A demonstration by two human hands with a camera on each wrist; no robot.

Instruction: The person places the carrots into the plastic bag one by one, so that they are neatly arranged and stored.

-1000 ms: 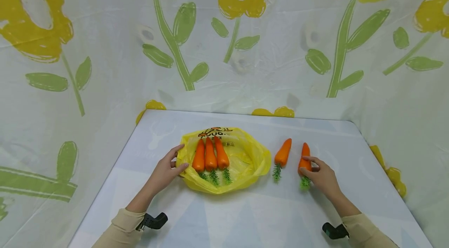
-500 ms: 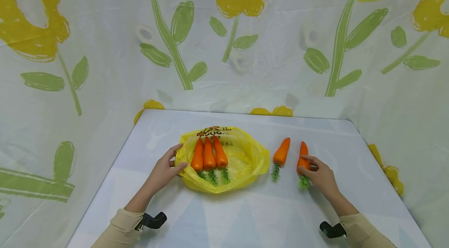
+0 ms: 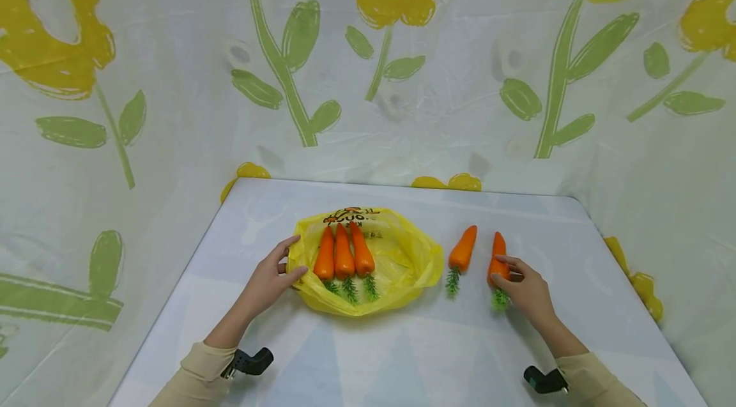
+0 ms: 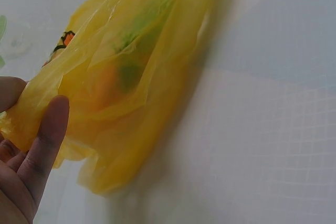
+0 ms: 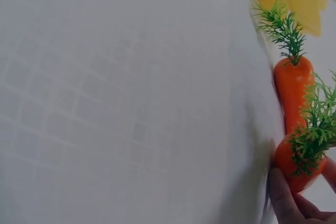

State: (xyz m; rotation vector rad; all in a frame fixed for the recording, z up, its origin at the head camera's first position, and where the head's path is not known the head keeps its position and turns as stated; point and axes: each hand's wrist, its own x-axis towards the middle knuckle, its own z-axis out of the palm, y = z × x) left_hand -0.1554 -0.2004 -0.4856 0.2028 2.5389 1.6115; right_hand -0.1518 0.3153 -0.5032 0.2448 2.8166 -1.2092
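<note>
Flowered cloth (image 3: 454,122) fills the upper frame; on the pale tabletop (image 3: 460,349), my left hand (image 3: 273,276) pinches a yellow bag (image 3: 411,273), my right hand (image 3: 528,289) a carrot (image 3: 498,268).

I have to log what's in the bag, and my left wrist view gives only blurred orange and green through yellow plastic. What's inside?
Observer: The head view shows three carrots lying side by side in the yellow bag.
Operator: My picture doesn't reach the right hand. What is it doing?
Observer: It grips a fourth carrot, off to the right of the bag.
Operator: Is anything between that one and the bag?
Observer: Yes, a loose carrot lies on the table there, with no hand on it.
</note>
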